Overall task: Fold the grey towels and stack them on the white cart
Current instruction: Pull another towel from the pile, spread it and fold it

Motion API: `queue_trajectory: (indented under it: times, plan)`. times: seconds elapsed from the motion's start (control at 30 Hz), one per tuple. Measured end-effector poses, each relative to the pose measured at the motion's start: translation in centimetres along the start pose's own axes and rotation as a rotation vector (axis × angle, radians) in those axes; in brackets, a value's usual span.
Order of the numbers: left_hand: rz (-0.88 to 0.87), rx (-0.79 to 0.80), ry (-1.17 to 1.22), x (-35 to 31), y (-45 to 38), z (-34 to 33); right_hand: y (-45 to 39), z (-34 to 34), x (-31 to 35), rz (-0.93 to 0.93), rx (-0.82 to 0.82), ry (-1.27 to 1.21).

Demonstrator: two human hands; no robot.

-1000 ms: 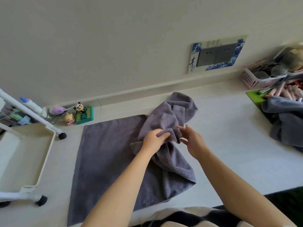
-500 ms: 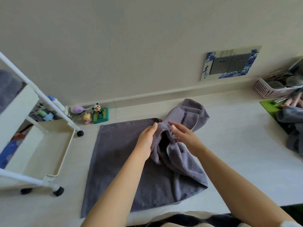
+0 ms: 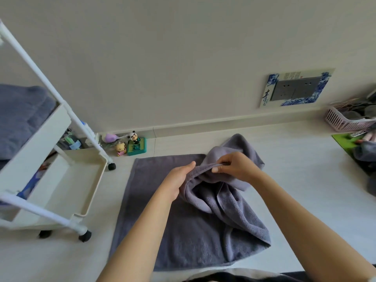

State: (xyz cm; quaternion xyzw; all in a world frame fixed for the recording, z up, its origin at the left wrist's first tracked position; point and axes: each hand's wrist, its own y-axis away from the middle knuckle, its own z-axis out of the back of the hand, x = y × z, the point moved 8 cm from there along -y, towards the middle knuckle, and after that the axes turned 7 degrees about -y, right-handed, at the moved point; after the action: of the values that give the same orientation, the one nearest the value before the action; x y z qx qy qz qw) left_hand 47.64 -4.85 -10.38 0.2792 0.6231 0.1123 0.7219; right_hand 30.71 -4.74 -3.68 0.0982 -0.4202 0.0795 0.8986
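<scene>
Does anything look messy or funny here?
Yes. The grey towel is flat on its left half, but its right half is bunched into a crumpled heap. The left hand and right hand grip an edge of that heap. The white cart stands straight. Nothing looks spilled or broken.

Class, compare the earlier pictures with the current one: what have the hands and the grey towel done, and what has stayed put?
Both hands have shifted grip: the left hand and right hand now pinch one edge of the bunched grey towel, raised between them. The view has swung left, showing more of the white cart. The towel's left half still lies flat; the toys have stayed.
</scene>
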Motion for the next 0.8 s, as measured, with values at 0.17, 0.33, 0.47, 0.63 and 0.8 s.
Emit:
queue_trajectory:
  times: [0.17, 0.33, 0.47, 0.63, 0.8]
  plan:
    - [-0.107, -0.041, -0.195, -1.5, 1.0, -0.3, -0.4, 2.3, 2.7, 0.057, 0.006, -0.001]
    - [-0.343, 0.104, -0.271, -4.4, 2.2, -2.8, -1.4, 2.7, 2.9, 0.05, 0.002, 0.009]
    - [-0.448, -0.023, -0.316, -6.3, 2.7, -2.3, -1.7, 2.8, 2.2, -0.004, 0.06, 0.002]
    - [-0.407, -0.177, -0.161, -5.9, 2.2, 1.1, 0.1, 3.7, 0.3, -0.195, 0.294, 0.075]
    - [-0.398, -0.152, -0.422, -6.8, 1.3, 1.8, -0.6, 9.0, 1.3, -0.079, 0.013, 0.165]
